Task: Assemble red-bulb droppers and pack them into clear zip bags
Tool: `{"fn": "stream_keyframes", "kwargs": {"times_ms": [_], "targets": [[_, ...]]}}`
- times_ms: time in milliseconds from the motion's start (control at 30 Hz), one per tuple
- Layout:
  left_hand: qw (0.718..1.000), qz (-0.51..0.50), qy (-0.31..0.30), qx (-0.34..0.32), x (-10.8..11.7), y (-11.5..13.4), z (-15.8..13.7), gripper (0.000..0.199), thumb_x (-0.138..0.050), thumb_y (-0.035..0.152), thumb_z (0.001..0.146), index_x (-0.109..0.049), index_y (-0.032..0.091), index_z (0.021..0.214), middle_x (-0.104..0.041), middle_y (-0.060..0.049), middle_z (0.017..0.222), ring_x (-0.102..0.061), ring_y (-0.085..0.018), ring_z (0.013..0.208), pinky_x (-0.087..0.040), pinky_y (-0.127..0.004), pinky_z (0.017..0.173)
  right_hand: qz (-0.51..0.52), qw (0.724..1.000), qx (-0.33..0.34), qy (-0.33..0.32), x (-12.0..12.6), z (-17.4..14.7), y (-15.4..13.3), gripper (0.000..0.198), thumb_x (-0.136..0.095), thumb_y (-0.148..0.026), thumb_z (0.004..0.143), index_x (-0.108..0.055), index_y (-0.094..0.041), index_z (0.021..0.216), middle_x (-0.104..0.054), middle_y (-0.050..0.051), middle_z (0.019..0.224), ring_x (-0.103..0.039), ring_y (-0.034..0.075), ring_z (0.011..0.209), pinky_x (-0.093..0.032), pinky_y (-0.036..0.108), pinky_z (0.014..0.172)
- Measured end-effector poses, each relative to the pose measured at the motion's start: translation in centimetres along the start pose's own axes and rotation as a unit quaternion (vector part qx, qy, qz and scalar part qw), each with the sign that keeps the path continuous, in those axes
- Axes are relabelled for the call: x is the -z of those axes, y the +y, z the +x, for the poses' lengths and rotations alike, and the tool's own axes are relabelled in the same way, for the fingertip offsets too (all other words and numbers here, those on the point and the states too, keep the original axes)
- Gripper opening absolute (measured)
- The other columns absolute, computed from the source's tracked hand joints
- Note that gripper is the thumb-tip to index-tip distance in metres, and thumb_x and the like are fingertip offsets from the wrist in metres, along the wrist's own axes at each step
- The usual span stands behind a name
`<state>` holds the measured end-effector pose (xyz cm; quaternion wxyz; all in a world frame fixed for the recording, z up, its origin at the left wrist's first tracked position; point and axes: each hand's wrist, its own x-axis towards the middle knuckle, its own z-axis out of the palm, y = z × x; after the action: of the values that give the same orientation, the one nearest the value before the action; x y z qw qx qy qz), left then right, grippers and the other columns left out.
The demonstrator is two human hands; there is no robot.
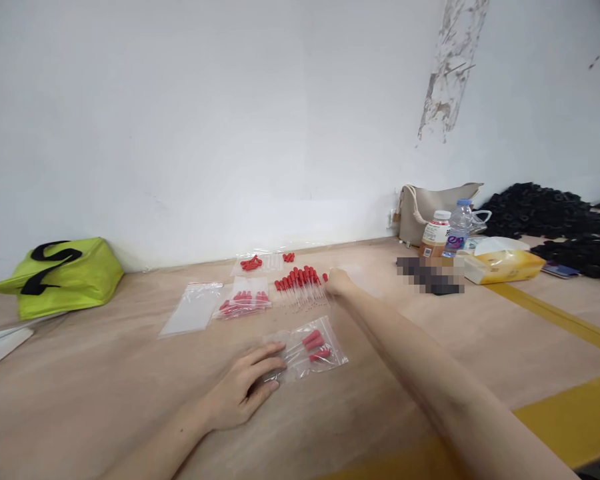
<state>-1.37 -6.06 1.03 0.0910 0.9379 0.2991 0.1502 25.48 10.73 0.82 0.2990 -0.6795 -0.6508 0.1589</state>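
Note:
A clear zip bag (336, 347) lies on the table in front of me with several red-bulbed glass droppers (314, 340) inside. My left hand (247, 383) has its fingers and thumb on the near left end of this bag, holding it. Farther back, a row of loose droppers (300, 277) lies side by side, red bulbs away from me and thin clear tubes towards me. My right hand (339, 282) is closed at the row's right end, beside a single red bulb (325, 277). Whatever sits in its fingertips is hidden.
Flat zip bags (193, 308) and filled bags (245, 303) lie left of the row. Behind are red bulbs (251, 263) in clear plastic. A yellow-green bag (70, 277) stands left. At right are bottles (435, 233), a tissue pack (505, 261) and a black heap (545, 210).

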Motion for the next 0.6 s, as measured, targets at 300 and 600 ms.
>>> {"fn": "stream_keyframes", "kwargs": {"times_ms": [300, 600], "targets": [[0.999, 0.051, 0.001, -0.002, 0.4, 0.1, 0.0, 0.037, -0.042, 0.029, 0.087, -0.046, 0.03, 0.123, -0.041, -0.004, 0.133, -0.033, -0.026, 0.123, -0.027, -0.048, 0.101, 0.071, 0.997, -0.014, 0.015, 1.6, -2.3, 0.3, 0.025, -0.06, -0.01, 0.058, -0.052, -0.016, 0.081, -0.054, 0.004, 0.056, -0.057, 0.02, 0.062, -0.041, 0.027, 0.055], [1.0, 0.006, -0.008, 0.013, 0.1, -0.4, 0.1, 0.039, -0.044, 0.03, 0.086, -0.045, 0.03, 0.125, -0.041, -0.003, 0.133, -0.036, -0.024, 0.121, -0.029, -0.045, 0.101, 0.447, 0.894, -0.035, 0.021, 3.4, -10.5, 3.1, 0.062, -0.047, -0.018, 0.061, -0.018, -0.021, 0.116, -0.044, -0.012, 0.052, -0.047, 0.009, 0.039, -0.038, 0.018, 0.038]]}}
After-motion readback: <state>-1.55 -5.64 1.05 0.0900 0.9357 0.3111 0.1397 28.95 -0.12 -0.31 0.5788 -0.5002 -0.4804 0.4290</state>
